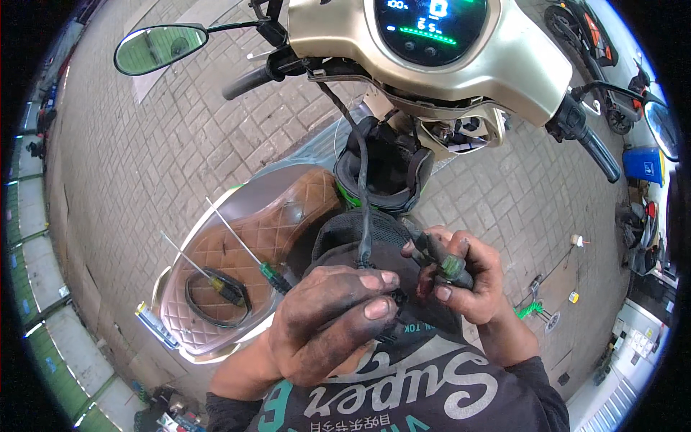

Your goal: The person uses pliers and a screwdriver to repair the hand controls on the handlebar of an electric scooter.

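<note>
**Two grimy hands work a black cable end beside a scooter**

The left hand, dark with grease, is curled narrow near the bottom centre of the view, its thumb and forefinger pinched on the lower end of a black cable. That cable hangs down from under the handlebar of a beige scooter at the far side and ends between the two hands, where a small black connector sits at the left fingertips.

The right hand is just right of the left, closed around a green-handled tool whose dark shaft points up and left toward the cable. Its fingertips nearly meet those of the left hand at the connector.

On the left lies the scooter's brown quilted seat. Two screwdrivers rest on it: a long one with a green handle whose grip lies near the left hand, and a shorter one with a yellow handle farther left, its grip lying across a black rubber ring.

Beyond the hands, a black helmet sits on the scooter's footwell. The lit round display glows at the far centre, and a mirror sticks out at the far left. A green coiled cord lies on the brick pavement to the right.
</note>
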A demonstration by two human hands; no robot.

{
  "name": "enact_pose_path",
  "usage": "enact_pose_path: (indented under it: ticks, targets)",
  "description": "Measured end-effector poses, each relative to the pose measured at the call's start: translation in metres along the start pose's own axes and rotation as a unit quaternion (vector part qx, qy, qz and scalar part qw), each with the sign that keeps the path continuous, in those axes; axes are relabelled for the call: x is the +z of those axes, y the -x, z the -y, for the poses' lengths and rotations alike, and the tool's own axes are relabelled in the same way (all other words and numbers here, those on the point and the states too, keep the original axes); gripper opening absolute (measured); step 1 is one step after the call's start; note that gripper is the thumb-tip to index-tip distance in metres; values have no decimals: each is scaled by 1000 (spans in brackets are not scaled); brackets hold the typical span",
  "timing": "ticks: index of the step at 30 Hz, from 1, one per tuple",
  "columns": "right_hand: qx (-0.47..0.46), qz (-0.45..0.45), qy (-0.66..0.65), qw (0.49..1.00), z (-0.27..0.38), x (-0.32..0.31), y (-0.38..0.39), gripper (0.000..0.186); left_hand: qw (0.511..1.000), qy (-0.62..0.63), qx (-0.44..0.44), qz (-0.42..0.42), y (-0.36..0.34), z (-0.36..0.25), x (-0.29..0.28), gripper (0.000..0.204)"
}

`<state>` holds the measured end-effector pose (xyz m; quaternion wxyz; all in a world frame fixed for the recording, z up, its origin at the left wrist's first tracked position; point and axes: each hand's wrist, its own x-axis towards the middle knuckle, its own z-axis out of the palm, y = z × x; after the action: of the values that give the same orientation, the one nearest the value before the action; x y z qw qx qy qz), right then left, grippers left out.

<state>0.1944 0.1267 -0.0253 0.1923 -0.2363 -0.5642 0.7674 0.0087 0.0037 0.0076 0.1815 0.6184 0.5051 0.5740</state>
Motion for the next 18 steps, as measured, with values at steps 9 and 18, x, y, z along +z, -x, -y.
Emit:
enact_pose_path:
  ticks: [9,18]
  targets:
    - [-126,125,64,982,1,1,-14,24,999,-8,36,-14,0,3,-1,40]
    - [-53,-19,-53,997,24,37,-16,42,997,-46,-39,44,-15,1,-9,39]
